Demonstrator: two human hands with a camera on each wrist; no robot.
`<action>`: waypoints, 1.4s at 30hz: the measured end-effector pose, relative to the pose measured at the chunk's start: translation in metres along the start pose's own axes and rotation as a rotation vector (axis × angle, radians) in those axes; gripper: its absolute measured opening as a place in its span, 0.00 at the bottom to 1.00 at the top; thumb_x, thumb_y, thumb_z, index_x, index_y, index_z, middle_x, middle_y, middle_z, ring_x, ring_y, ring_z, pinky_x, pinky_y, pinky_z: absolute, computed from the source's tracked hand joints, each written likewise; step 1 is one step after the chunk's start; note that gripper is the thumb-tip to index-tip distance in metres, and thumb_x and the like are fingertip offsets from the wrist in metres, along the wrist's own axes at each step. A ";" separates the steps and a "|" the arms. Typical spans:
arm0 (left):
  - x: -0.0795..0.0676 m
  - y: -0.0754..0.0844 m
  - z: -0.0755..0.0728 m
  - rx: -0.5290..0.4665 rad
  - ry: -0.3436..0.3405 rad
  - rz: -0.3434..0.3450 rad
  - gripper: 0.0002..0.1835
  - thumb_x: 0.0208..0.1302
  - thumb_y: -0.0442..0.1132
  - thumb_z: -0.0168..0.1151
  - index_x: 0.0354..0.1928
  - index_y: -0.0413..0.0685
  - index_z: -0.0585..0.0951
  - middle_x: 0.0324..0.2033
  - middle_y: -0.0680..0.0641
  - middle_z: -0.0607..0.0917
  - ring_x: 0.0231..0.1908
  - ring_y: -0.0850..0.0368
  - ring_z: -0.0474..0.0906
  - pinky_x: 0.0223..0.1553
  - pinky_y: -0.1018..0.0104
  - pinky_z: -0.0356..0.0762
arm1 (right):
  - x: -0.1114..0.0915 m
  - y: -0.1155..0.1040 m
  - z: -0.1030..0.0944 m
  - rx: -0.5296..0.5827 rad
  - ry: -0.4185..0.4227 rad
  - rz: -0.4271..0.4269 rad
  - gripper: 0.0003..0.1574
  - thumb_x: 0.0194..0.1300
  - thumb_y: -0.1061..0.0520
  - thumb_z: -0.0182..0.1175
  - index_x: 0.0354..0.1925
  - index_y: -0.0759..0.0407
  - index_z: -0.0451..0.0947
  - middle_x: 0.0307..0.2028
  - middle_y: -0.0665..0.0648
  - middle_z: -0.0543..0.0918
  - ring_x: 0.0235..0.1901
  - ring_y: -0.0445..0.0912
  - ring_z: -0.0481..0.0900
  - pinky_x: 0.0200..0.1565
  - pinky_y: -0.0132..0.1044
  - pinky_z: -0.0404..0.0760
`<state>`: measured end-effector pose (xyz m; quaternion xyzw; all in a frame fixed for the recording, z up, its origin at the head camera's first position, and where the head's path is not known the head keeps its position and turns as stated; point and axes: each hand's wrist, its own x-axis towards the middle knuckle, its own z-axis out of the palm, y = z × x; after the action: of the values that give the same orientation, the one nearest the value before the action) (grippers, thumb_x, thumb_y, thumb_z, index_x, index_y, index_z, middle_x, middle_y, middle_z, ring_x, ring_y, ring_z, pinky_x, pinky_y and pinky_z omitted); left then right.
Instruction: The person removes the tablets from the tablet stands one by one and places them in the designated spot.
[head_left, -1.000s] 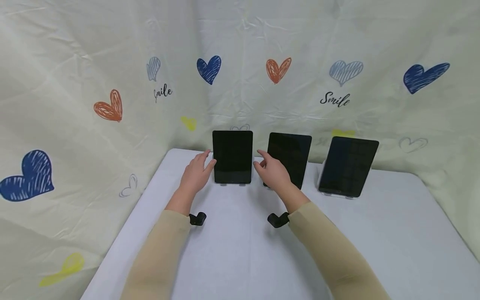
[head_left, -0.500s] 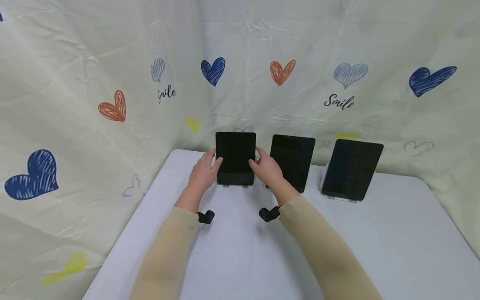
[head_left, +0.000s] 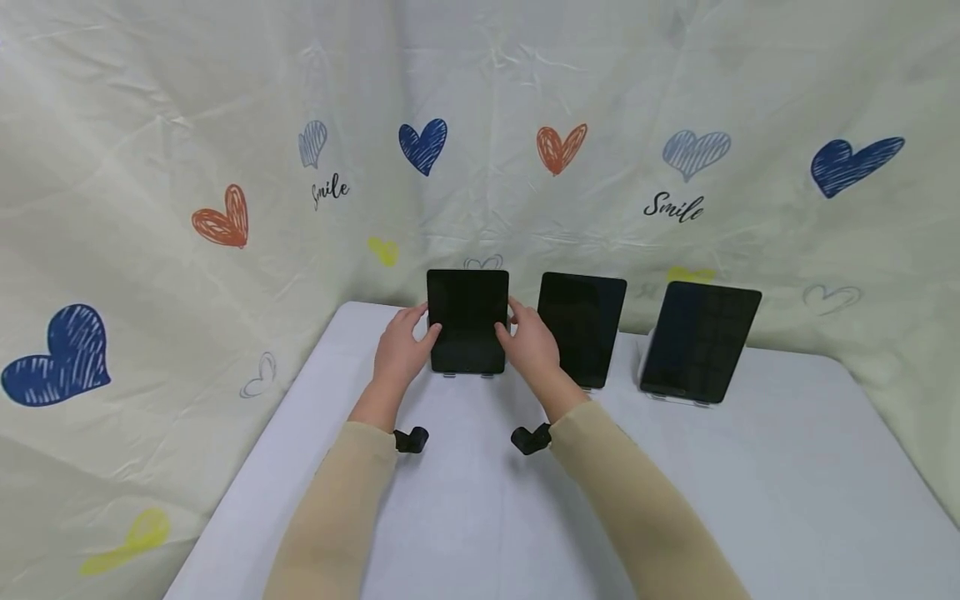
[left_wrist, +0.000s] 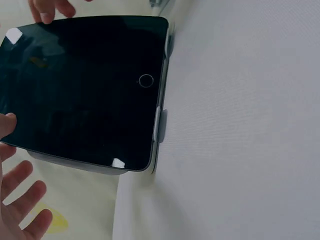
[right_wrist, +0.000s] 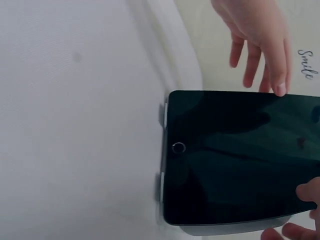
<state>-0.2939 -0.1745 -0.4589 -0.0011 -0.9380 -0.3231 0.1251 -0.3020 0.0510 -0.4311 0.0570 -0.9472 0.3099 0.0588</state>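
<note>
A black tablet (head_left: 468, 317) with a dark screen leans upright on a stand at the back of the table. Along its lower edge, two small stand lips (left_wrist: 157, 124) show in the left wrist view. My left hand (head_left: 395, 350) pinches the tablet's left edge, thumb on the front and index finger at the edge; its other fingers are spread apart. On the opposite edge my right hand (head_left: 536, 343) pinches the tablet, its thumb (right_wrist: 309, 190) lying on the screen. Most of the stand is hidden behind the tablet.
To the right, a second black tablet (head_left: 582, 325) and a third (head_left: 701, 342) lean on stands in the same row. A white cloth covers the table (head_left: 465, 500). Right behind the row hangs a pale curtain (head_left: 487, 67) printed with hearts.
Both hands have closed in on the left tablet, the right one moving left from in front of the middle tablet. Their thumbs now lie on its screen. The tablet stays on its stand.
</note>
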 end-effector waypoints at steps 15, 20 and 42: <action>-0.005 -0.007 0.005 -0.170 0.141 -0.011 0.21 0.71 0.47 0.61 0.64 0.56 0.79 0.48 0.49 0.86 0.47 0.52 0.78 0.49 0.56 0.77 | -0.005 0.020 0.019 0.235 0.183 -0.062 0.29 0.73 0.51 0.59 0.69 0.44 0.71 0.46 0.52 0.85 0.37 0.47 0.79 0.35 0.40 0.78; -0.006 -0.008 0.009 -0.214 0.199 -0.011 0.20 0.70 0.46 0.63 0.62 0.56 0.81 0.46 0.48 0.87 0.46 0.51 0.80 0.46 0.57 0.78 | -0.006 0.023 0.022 0.267 0.217 -0.084 0.28 0.72 0.52 0.60 0.68 0.44 0.73 0.46 0.53 0.86 0.42 0.48 0.81 0.38 0.42 0.80; -0.010 0.000 0.000 -0.347 0.217 -0.009 0.18 0.67 0.43 0.66 0.58 0.55 0.84 0.44 0.47 0.88 0.44 0.51 0.82 0.45 0.55 0.78 | -0.015 0.024 0.014 0.464 0.201 -0.029 0.27 0.70 0.53 0.63 0.65 0.43 0.76 0.45 0.54 0.86 0.39 0.47 0.83 0.39 0.39 0.81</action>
<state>-0.2844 -0.1739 -0.4614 0.0163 -0.8493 -0.4787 0.2219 -0.2922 0.0632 -0.4588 0.0514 -0.8393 0.5222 0.1422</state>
